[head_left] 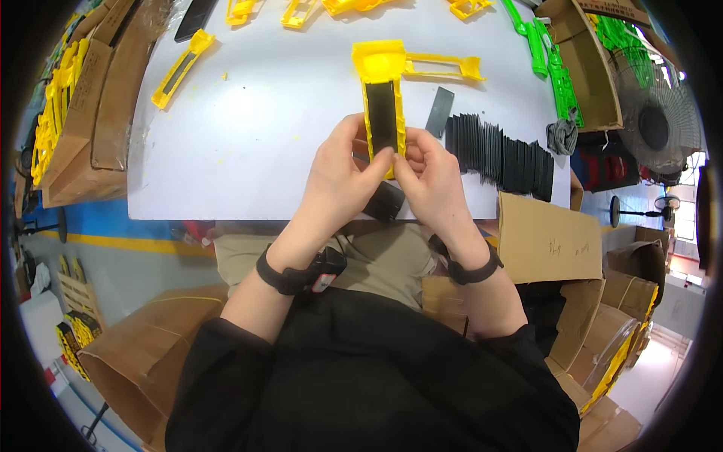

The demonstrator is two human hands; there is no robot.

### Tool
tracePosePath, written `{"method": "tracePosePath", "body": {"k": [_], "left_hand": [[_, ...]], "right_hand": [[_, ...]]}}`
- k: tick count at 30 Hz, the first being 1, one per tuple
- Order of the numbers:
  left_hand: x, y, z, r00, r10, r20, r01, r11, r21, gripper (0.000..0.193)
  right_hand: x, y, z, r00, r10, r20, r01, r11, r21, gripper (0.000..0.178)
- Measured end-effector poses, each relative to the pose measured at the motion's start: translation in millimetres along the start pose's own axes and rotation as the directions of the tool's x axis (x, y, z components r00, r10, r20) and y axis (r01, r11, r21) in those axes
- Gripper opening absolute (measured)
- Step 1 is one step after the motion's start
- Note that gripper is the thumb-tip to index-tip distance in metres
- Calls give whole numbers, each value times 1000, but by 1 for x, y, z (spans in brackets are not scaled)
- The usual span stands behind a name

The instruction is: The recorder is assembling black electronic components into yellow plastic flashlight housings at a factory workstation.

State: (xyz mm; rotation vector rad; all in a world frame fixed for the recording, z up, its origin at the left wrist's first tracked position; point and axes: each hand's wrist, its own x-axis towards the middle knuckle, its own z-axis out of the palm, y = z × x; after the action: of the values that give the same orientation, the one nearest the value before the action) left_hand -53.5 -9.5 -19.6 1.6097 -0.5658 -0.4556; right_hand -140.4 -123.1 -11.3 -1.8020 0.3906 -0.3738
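- The left hand (337,172) was curled around the lower left side of a yellow plastic holder (379,62).
- The right hand (438,179) gripped its right side — fingers bent, thumb near the other thumb.
- The holder was over the white table (248,151), a black strip (383,111) along its channel.
- Thin dark plates (497,157) stood in a row to the right.
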Motion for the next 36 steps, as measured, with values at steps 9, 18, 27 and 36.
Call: {"method": "tracePosePath", "body": {"k": [9, 18, 27, 36], "left_hand": [[-1, -5, -4, 995, -26, 99, 25, 1000, 10, 44], [-4, -6, -7, 995, -18, 98, 20, 1000, -16, 40], [12, 5, 3, 1000, 21, -21, -27, 948, -316, 18], [13, 21, 14, 978, -205, -32, 161, 845, -510, 33]], "right_hand": [[1, 5, 0, 999, 13, -34, -12, 1000, 21, 23], [0, 6, -2, 1000, -1, 15, 2, 997, -78, 22], [-2, 8, 1, 998, -57, 35, 60, 994, -95, 18], [-3, -5, 10, 998, 6, 69, -15, 990, 140, 18]]}}
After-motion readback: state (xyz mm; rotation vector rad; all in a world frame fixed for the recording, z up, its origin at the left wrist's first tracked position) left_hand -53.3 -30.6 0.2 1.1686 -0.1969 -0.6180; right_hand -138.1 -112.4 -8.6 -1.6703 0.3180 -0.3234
